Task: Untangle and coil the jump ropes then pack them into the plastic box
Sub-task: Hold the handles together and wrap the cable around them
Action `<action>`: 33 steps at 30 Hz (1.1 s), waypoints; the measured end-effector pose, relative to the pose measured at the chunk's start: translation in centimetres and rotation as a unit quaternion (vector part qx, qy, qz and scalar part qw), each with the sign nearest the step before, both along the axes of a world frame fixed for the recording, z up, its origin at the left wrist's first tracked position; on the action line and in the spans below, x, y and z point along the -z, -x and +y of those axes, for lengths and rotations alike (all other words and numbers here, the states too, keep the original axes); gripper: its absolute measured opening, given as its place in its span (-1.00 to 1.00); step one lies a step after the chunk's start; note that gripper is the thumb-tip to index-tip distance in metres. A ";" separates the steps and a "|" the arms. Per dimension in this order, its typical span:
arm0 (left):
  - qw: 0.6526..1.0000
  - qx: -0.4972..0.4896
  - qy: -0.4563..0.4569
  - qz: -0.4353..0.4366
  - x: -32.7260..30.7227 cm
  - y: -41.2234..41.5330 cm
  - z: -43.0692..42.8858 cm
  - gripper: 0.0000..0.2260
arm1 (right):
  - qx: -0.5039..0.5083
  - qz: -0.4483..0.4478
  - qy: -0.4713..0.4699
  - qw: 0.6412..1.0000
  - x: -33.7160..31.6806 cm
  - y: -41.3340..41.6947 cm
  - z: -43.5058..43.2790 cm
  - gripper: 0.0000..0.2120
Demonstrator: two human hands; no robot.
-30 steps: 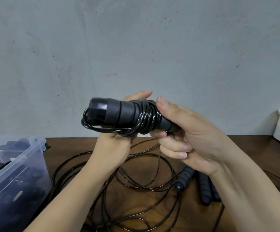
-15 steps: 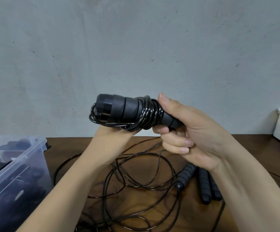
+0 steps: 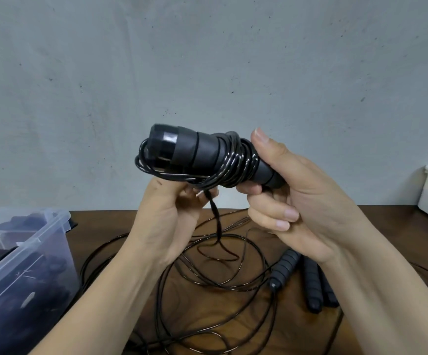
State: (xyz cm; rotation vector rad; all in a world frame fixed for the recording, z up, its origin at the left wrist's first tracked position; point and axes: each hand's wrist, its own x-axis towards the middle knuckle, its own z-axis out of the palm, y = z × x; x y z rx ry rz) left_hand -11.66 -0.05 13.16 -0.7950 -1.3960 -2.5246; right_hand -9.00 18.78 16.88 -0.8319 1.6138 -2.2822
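The right hand (image 3: pixel 297 193) grips one end of the black jump-rope handles (image 3: pixel 195 152). The left hand (image 3: pixel 167 221), behind them a second ago, is now under them and seems to pinch the cord (image 3: pixel 215 219): another turn is starting. Loose loops (image 3: pixel 233 285) lie below both hands, and the plastic box (image 3: pixel 36 242) sits left of the left hand.

Your left hand (image 3: pixel 164 226) and right hand (image 3: pixel 302 201) are bare, and so are your left forearm (image 3: pixel 105 290) and right forearm (image 3: pixel 387 290) down to the lower edge of the view. Your nails are short and plain, clearest on the right thumb nail (image 3: pixel 260 135). A small dark mark (image 3: pixel 158 182) sits on the left hand by the thumb
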 end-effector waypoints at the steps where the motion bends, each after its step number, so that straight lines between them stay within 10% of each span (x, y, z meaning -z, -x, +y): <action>1: 1.000 0.013 0.001 -0.005 -0.1 -0.1 0.0 -0.80 | -0.004 -0.004 0.001 1.000 -0.1 0.0 0.0 -0.65; 8: 0.971 -0.171 0.162 0.031 0.9 0.0 0.6 -0.63 | -0.009 -0.027 0.015 0.999 -0.1 0.0 -0.1 -0.63; 16: 0.738 -0.426 0.441 0.281 2.9 1.6 -0.5 -0.75 | -0.008 -0.032 0.000 0.999 -0.3 -0.2 0.2 -0.61; 27: 0.778 -0.257 0.542 0.188 2.4 -0.1 0.8 -0.61 | 0.276 0.048 0.004 0.960 0.9 1.9 -0.2 -0.60; 33: 0.750 -0.235 0.583 0.207 1.1 -2.3 1.1 -0.60 | 0.483 0.179 -0.114 0.849 2.1 3.8 0.7 -0.60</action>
